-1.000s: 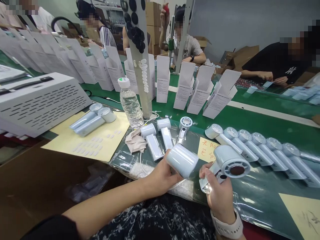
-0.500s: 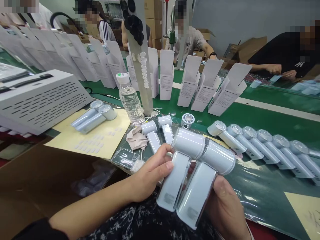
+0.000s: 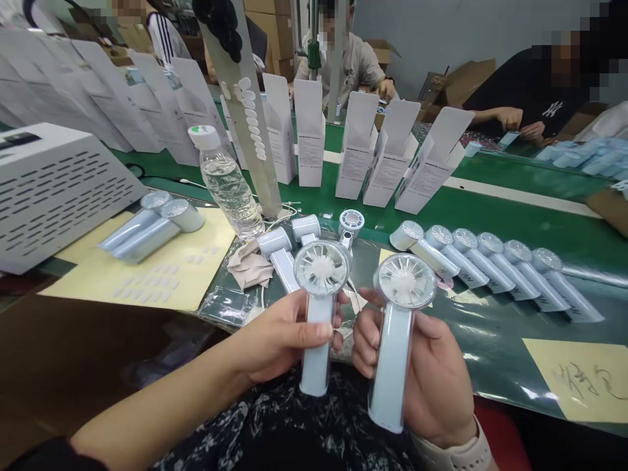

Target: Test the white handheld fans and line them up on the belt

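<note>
My left hand (image 3: 287,333) is wrapped round the handle of a light-blue handheld fan (image 3: 321,275), its round grille facing me. A second light-blue handheld fan (image 3: 392,353) is gripped by its handle in my right hand (image 3: 432,373), also with the grille towards me. Both fans stand roughly upright, side by side and apart, in what looks like clear glossy wrapping. Just beyond my left hand lie another fan (image 3: 282,258) and a crumpled beige cloth (image 3: 250,265). Behind the held fans, one fan (image 3: 352,222) shows a ringed head end-on.
Several wrapped fans (image 3: 490,261) lie in a slanted row at right. A water bottle (image 3: 228,183) stands by a metal post (image 3: 255,131). Open white boxes (image 3: 356,150) line the green belt. At left are yellow paper (image 3: 196,288) with white stickers and a vented machine (image 3: 63,190). Co-workers sit opposite.
The two fans, earlier held together with their heads sideways, are now apart and turned so their grilles face me. The camera view has shifted slightly to the right.
</note>
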{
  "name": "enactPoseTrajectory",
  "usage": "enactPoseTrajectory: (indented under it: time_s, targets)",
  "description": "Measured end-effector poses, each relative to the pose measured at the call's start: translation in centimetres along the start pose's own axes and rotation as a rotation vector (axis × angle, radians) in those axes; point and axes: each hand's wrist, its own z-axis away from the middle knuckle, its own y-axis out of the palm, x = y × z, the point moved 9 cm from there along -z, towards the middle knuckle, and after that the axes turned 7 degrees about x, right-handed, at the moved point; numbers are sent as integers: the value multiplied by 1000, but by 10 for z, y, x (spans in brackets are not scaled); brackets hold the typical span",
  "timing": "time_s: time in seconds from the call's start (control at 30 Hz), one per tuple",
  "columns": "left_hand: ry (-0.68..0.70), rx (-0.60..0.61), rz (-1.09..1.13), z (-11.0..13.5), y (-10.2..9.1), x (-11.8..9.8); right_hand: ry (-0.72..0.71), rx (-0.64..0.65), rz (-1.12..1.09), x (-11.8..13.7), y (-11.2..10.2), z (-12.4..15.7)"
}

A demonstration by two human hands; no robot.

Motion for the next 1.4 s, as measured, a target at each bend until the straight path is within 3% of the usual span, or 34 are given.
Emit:
enactPoseTrajectory:
  time_s: [0.13,0.33,0.5,0.63,0.77,0.9,1.23,1.4]
  targets:
    - [35,15,15,0,0,-4,-9,89,42,1,8,0]
    - [94,31,20,-1,0,-11,-71,82,143,10,7,1]
    - [105,6,-95,3,-1,-14,-223,-30,139,25,-5,3]
    - [109,-38,-166,4,-4,-13,-287,-180,129,25,-26,6]
    - [130,-27,-186,2,-6,-11,-256,-323,156,16,-42,8]
    - [132,-25,-177,1,-8,-8,-229,-377,187,9,-42,7]
    - [94,-115,-231,1,-20,-4,-117,-328,56,-6,-33,-2]
    - [80,-60,-269,0,-17,-5,-131,-283,121,-2,-35,-1]
